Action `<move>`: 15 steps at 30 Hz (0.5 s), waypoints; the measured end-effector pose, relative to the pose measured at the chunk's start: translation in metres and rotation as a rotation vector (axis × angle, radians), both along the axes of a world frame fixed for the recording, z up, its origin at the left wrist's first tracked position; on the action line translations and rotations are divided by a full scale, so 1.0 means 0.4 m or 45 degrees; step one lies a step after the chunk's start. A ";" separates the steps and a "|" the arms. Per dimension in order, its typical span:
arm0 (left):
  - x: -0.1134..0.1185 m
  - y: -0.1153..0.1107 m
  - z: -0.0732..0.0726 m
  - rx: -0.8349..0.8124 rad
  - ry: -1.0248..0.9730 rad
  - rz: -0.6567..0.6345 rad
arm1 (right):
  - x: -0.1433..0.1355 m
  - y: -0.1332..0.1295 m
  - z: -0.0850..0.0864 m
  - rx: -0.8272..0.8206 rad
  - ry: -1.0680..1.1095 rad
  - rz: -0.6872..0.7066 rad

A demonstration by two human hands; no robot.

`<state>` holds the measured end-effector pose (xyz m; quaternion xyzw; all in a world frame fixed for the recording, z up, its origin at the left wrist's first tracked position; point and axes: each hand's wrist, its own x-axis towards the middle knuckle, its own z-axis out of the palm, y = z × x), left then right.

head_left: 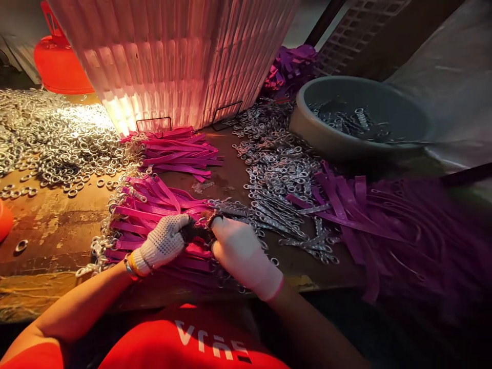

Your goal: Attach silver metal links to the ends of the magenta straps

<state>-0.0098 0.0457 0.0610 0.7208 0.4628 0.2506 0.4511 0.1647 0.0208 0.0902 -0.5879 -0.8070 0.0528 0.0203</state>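
My left hand (163,243), in a white dotted glove with dark fingertips, is closed in front of me. Close against it is my right hand (240,251), also gloved in white and closed. Their fingertips meet, and what they grip is small and mostly hidden; a bit of metal shows between them. Beneath the hands lie purple straps (154,200) with metal rings and links at their left ends. Twisted metal links (272,205) are heaped just past my right hand. Long purple straps (346,205) are piled farther right.
Loose metal rings (80,138) cover the table (65,220) at the left. A corrugated translucent panel (165,61) stands upright behind the straps. At the back right is a grey basin (307,123) with metal pieces inside. A red container (57,64) sits at the back left.
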 end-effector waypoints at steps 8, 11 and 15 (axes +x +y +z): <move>0.011 0.007 0.001 0.079 0.070 -0.072 | 0.020 0.001 -0.047 0.088 -0.085 0.251; 0.015 0.021 0.012 0.027 0.030 -0.169 | 0.026 0.008 -0.054 0.126 -0.102 0.315; -0.027 0.060 0.049 -0.089 0.005 -0.223 | 0.033 0.007 -0.044 0.159 -0.094 0.381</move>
